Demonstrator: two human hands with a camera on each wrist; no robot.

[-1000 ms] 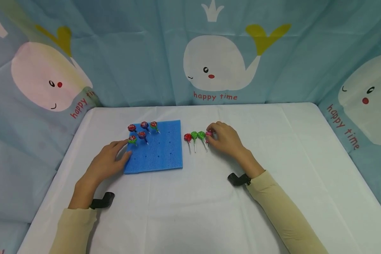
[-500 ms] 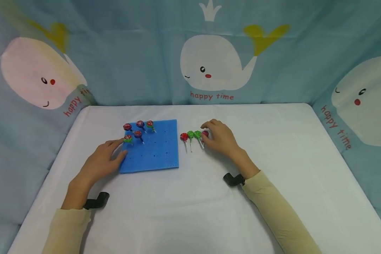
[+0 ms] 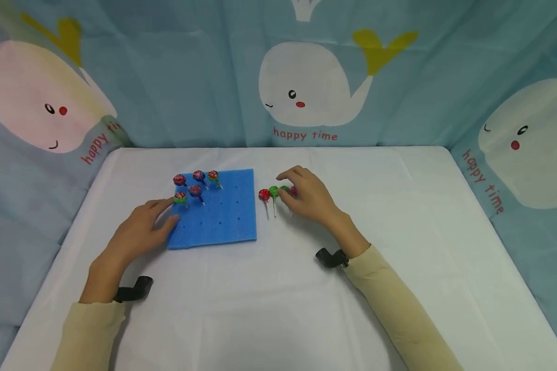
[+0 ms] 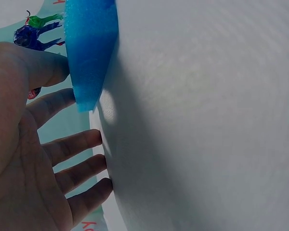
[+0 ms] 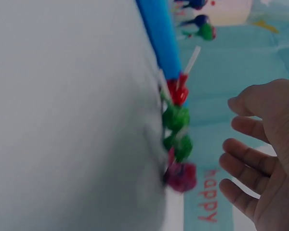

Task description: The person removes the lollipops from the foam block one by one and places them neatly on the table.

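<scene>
A blue foam board with small holes lies on the table, several wrapped lollipops standing in its far left part. At the board's left edge is my left hand; its thumb and index finger touch the foam in the left wrist view, and the other fingers are spread. My right hand hovers over the row of loose lollipops right of the board, holding nothing, fingers slightly bent and apart. That row has a red lollipop, two green ones and a pink one. In the head view, the hand partly covers the right ones.
A white cloth covers the table. Behind and at the sides hangs a blue curtain printed with whales. A black wrist camera sits on the left wrist, another black camera on the right.
My right hand has left the pink lollipop, its fingers parting, and moved left over the green ones. The left hand stays at the board's edge. The head view has shifted slightly.
</scene>
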